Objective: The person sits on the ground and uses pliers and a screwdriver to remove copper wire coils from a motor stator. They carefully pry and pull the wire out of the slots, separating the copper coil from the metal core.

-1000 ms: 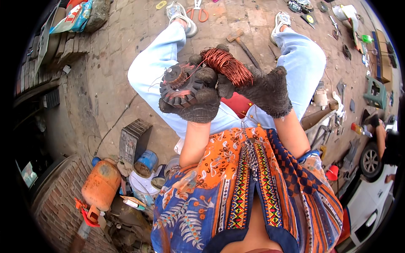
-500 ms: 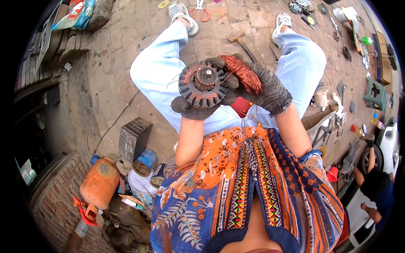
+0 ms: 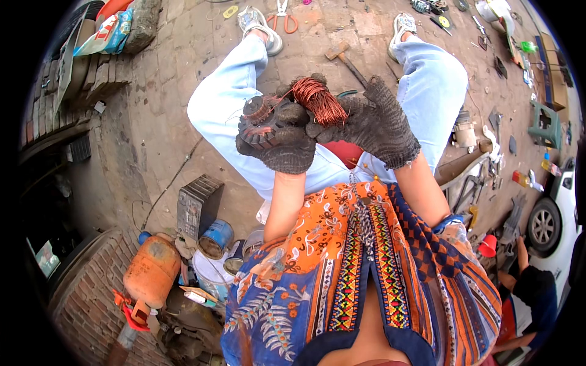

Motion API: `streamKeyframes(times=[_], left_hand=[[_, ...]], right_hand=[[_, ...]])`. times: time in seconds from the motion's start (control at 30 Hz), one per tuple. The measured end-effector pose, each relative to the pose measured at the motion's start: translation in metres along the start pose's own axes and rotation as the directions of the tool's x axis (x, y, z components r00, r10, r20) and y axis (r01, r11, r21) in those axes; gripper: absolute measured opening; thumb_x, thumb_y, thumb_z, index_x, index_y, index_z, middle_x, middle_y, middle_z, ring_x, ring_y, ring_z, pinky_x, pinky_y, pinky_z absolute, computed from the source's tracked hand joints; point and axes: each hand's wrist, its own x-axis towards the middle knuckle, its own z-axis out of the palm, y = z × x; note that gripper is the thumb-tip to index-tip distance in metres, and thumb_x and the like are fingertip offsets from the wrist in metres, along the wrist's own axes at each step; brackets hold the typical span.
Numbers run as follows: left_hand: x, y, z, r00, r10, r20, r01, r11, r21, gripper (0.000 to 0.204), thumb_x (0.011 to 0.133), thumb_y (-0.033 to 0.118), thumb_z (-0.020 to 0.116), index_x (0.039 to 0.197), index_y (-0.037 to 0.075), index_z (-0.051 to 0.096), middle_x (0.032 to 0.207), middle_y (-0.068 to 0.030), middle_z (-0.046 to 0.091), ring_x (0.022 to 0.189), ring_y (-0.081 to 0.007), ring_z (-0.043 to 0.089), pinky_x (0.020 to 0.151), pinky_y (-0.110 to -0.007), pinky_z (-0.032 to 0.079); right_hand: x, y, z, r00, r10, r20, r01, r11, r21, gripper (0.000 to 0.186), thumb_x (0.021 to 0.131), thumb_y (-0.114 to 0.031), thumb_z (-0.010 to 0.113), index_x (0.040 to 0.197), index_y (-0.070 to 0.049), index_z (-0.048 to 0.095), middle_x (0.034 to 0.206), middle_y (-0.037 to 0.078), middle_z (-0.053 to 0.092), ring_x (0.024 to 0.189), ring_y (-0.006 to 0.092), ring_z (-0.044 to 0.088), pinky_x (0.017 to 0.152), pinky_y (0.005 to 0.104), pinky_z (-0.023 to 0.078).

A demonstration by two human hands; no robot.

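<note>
Both my hands wear dark knitted work gloves and are held close together between my knees. My left hand (image 3: 282,152) grips a slotted motor armature (image 3: 255,108), its commutator end tilted to the left. The fingers cover much of its slotted core, where some copper windings show. My right hand (image 3: 387,128) is closed around a thick bundle of reddish copper wire (image 3: 320,100), held beside the armature. Thin loose strands stick out near both. The right fingertips are partly hidden behind the bundle, and the exact link between bundle and armature cannot be made out.
A hammer (image 3: 347,60) and orange-handled scissors (image 3: 282,23) lie on the paving ahead. At left are a black battery-like box (image 3: 196,207), cans (image 3: 215,239) and an orange gas cylinder (image 3: 151,272). A green stool (image 3: 544,125), scattered tools and another person (image 3: 534,293) by a white car are right.
My left hand has turned the armature, tipping its commutator end left, and its glove back now shows. The wire bundle has shifted left with my right hand. The person at right has moved lower.
</note>
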Motion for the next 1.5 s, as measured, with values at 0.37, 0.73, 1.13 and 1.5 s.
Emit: streamKeyframes(times=[0.37,0.73,1.13,1.5], left_hand=[[0.021,-0.005,0.002,0.975,0.222,0.012,-0.222,0.975,-0.033,0.033,0.079,0.034,0.058,0.098,0.008,0.049,0.098,-0.0067,0.051,0.094,-0.0195,0.052,0.094,-0.039,0.045],[0.023,-0.013,0.034,0.9,0.082,-0.427,-0.223,0.93,-0.291,0.045,0.071,0.031,0.067,0.106,0.006,0.051,0.104,-0.0085,0.053,0.091,-0.0217,0.057,0.082,-0.033,0.054],[0.019,-0.012,0.054,0.952,0.133,-0.275,-0.086,0.98,0.179,0.058,0.077,0.037,0.058,0.125,0.009,0.042,0.115,-0.014,0.051,0.11,-0.0273,0.046,0.079,-0.037,0.053],[0.02,-0.044,0.097,0.915,0.298,-0.273,-0.025,0.716,0.698,0.061,0.075,0.016,0.068,0.127,0.006,0.036,0.116,-0.0112,0.051,0.106,-0.0248,0.052,0.087,-0.039,0.048]], right_hand=[[0.005,0.011,-0.03,0.988,-0.138,-0.067,0.113,0.95,-0.291,0.046,0.091,-0.032,0.047,0.123,0.002,0.049,0.11,0.016,0.06,0.098,0.0242,0.059,0.089,0.037,0.046],[0.012,0.018,-0.018,0.782,-0.597,0.179,0.015,-0.268,-0.963,0.03,0.082,-0.025,0.061,0.094,0.003,0.062,0.087,0.017,0.063,0.083,0.0273,0.061,0.077,0.0369,0.047],[-0.016,-0.009,-0.003,0.88,-0.473,-0.049,0.257,0.559,-0.788,0.065,0.08,-0.004,0.064,0.136,-0.006,0.032,0.12,0.007,0.046,0.102,0.0164,0.054,0.088,0.0318,0.048],[-0.015,-0.002,0.022,0.789,-0.611,0.056,0.304,0.31,-0.901,0.042,0.083,-0.011,0.062,0.122,0.0,0.048,0.12,0.013,0.055,0.111,0.0215,0.052,0.095,0.0334,0.04]])
